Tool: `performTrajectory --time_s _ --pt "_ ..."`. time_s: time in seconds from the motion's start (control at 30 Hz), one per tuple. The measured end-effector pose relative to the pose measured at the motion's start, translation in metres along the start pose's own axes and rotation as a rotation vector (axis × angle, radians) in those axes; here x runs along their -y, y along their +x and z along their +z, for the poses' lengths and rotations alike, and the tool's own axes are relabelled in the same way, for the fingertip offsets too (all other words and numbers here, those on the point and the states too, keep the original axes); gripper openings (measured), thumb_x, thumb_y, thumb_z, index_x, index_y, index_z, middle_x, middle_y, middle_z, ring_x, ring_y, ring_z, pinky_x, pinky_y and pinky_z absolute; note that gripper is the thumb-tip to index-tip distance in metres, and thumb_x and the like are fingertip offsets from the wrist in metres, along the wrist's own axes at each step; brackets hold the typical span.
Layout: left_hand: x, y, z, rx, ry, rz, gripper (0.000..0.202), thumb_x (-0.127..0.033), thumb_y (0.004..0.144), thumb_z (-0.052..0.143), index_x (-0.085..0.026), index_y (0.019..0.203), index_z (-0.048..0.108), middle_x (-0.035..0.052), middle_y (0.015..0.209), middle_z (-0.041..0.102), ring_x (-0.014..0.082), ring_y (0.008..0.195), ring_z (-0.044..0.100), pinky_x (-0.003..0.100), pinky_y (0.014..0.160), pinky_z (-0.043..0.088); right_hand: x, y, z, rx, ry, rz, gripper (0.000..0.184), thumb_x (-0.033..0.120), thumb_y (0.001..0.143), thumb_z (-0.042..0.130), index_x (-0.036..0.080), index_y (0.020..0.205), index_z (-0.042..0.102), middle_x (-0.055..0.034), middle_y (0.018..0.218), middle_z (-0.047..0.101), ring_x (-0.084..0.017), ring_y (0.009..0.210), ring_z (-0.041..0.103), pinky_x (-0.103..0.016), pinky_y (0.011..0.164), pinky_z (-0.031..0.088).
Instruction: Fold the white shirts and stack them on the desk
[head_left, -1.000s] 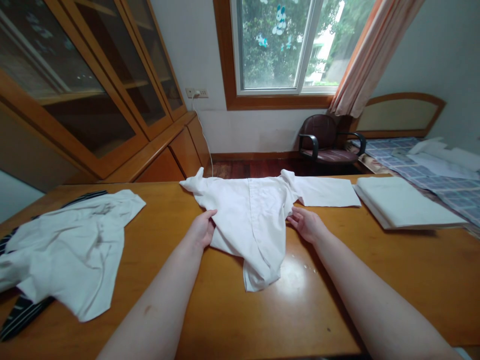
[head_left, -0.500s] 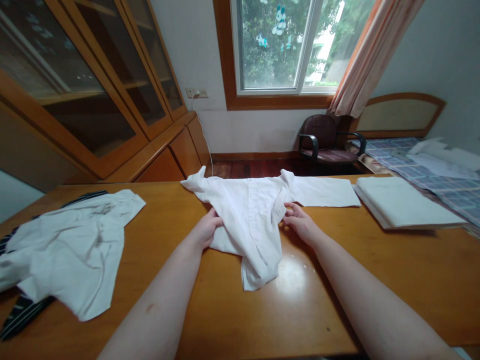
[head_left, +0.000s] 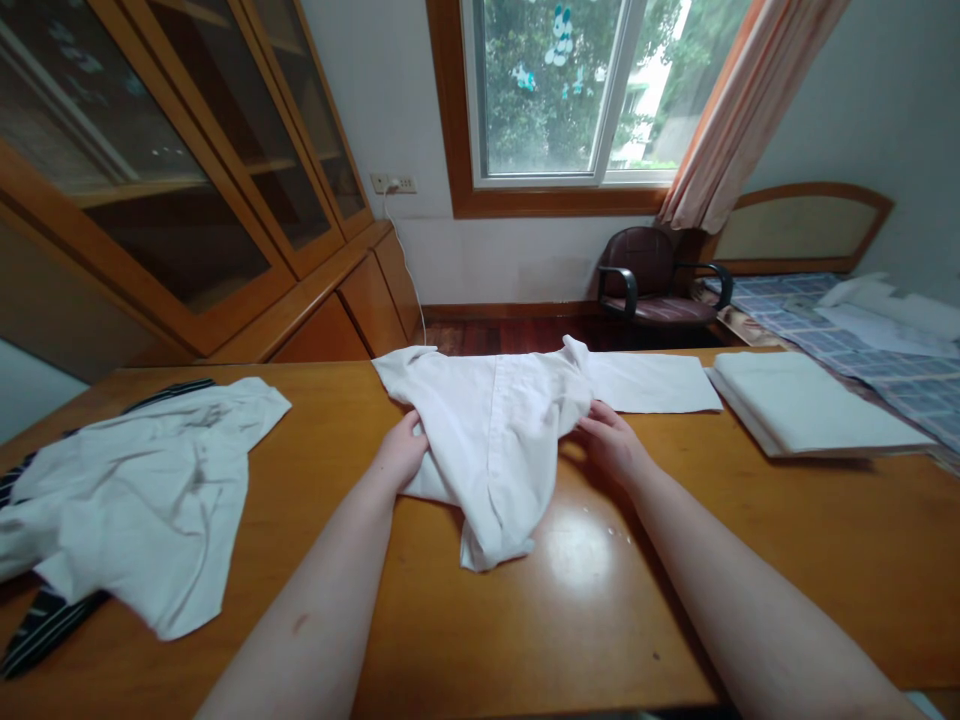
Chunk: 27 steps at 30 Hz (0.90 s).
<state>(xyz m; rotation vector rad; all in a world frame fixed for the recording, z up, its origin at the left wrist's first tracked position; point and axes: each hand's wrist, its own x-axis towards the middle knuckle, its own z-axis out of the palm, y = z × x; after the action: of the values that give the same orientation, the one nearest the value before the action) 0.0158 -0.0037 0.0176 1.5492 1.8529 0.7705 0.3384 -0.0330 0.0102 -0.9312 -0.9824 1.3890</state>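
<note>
A white button-up shirt (head_left: 495, 430) lies bunched in the middle of the wooden table (head_left: 585, 610), its lower part drooping toward me. My left hand (head_left: 401, 450) is closed on the shirt's left edge, fingers tucked under the cloth. On the other side, my right hand (head_left: 611, 440) pinches the shirt's right edge near the sleeve, which lies flat out to the right.
A crumpled white garment (head_left: 142, 500) over a dark striped one (head_left: 45, 620) lies at the table's left. Folded white cloth (head_left: 802, 405) sits at the right. Beyond the table stand a wooden cabinet (head_left: 187, 180), a dark armchair (head_left: 660, 280) and a bed (head_left: 870, 340).
Both hands have drawn the shirt's sides inward and slightly away from me; the cloth is more gathered, and its left collar corner has flattened.
</note>
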Motion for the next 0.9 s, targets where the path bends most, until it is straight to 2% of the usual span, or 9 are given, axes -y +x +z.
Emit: performTrajectory --time_s 0.1,0.2,0.3,0.43,0.53,0.6,0.67,0.77,0.9 --pt "0.000 0.000 0.002 0.004 0.035 0.017 0.043 -0.024 0.074 0.056 -0.022 0.117 0.060 0.0062 0.113 0.067 0.0257 0.106 0.059 0.032 0.089 0.045 -0.001 -0.003 0.004 0.156 -0.127 -0.005 0.046 0.026 0.063 0.076 0.023 0.108 0.063 -0.0022 0.102 0.069 -0.020 0.097 0.062 -0.038 0.092 0.044" --pt "-0.001 0.000 0.002 0.015 0.070 0.031 0.044 -0.021 0.074 0.055 -0.022 0.117 0.061 0.0046 0.114 0.067 0.0242 0.106 0.060 0.029 0.087 0.046 -0.005 -0.004 0.005 0.168 -0.272 0.040 0.033 0.033 0.066 0.075 0.020 0.095 0.067 -0.0026 0.089 0.071 -0.020 0.084 0.063 -0.038 0.088 0.045" --pt "-0.002 0.000 0.000 0.016 0.136 0.022 0.045 -0.021 0.074 0.054 -0.023 0.118 0.060 0.0052 0.115 0.066 0.0255 0.106 0.060 0.029 0.084 0.047 -0.010 -0.001 0.001 0.021 -0.237 0.012 0.025 0.041 0.072 0.069 0.019 0.084 0.068 -0.0020 0.082 0.070 -0.018 0.078 0.063 -0.035 0.084 0.047" --pt "-0.005 -0.001 -0.006 0.014 0.276 -0.008 0.044 -0.023 0.077 0.051 -0.022 0.121 0.058 0.0088 0.116 0.066 0.0285 0.106 0.060 0.031 0.082 0.047 -0.010 0.003 -0.006 -0.234 -0.081 -0.117 0.031 0.048 0.071 0.068 0.022 0.086 0.064 0.0009 0.078 0.068 -0.016 0.073 0.061 -0.031 0.075 0.049" --pt "-0.009 -0.002 -0.008 0.009 0.370 -0.028 0.043 -0.027 0.080 0.047 -0.021 0.121 0.056 0.0117 0.116 0.065 0.0301 0.105 0.060 0.034 0.080 0.047 -0.005 0.003 -0.007 -0.382 -0.176 -0.125 0.036 0.052 0.071 0.066 0.020 0.086 0.062 0.0003 0.076 0.068 -0.017 0.071 0.061 -0.029 0.068 0.049" --pt "-0.009 -0.002 -0.008 -0.002 0.398 -0.046 0.045 -0.032 0.082 0.045 -0.018 0.123 0.054 0.0140 0.118 0.063 0.0314 0.105 0.060 0.035 0.080 0.046 -0.001 0.003 -0.007 -0.425 -0.205 -0.070 0.038 0.054 0.070 0.065 0.019 0.086 0.063 -0.0012 0.076 0.069 -0.020 0.071 0.062 -0.030 0.065 0.049" --pt "-0.008 -0.001 -0.007 -0.010 0.410 -0.071 0.049 -0.036 0.081 0.046 -0.016 0.125 0.052 0.0162 0.118 0.063 0.0323 0.104 0.060 0.036 0.079 0.046 0.004 0.000 -0.005 -0.376 -0.169 0.048 0.042 0.054 0.068 0.066 0.018 0.089 0.064 -0.0042 0.078 0.071 -0.023 0.073 0.065 -0.033 0.065 0.051" --pt "-0.004 0.001 -0.006 0.012 0.429 -0.094 0.048 -0.037 0.080 0.048 -0.014 0.122 0.054 0.0175 0.114 0.064 0.0324 0.102 0.061 0.035 0.077 0.046 0.008 -0.004 -0.001 -0.168 -0.145 0.184 0.048 0.049 0.062 0.074 0.015 0.094 0.066 -0.0091 0.088 0.072 -0.028 0.082 0.066 -0.037 0.074 0.052" --pt "-0.001 0.003 -0.007 -0.010 0.444 -0.097 0.042 -0.033 0.080 0.048 -0.015 0.117 0.056 0.0165 0.112 0.065 0.0305 0.099 0.062 0.034 0.075 0.047 0.006 -0.010 0.004 0.043 -0.287 0.199 0.052 0.039 0.061 0.076 0.017 0.107 0.063 -0.0072 0.105 0.070 -0.028 0.097 0.063 -0.037 0.083 0.050"
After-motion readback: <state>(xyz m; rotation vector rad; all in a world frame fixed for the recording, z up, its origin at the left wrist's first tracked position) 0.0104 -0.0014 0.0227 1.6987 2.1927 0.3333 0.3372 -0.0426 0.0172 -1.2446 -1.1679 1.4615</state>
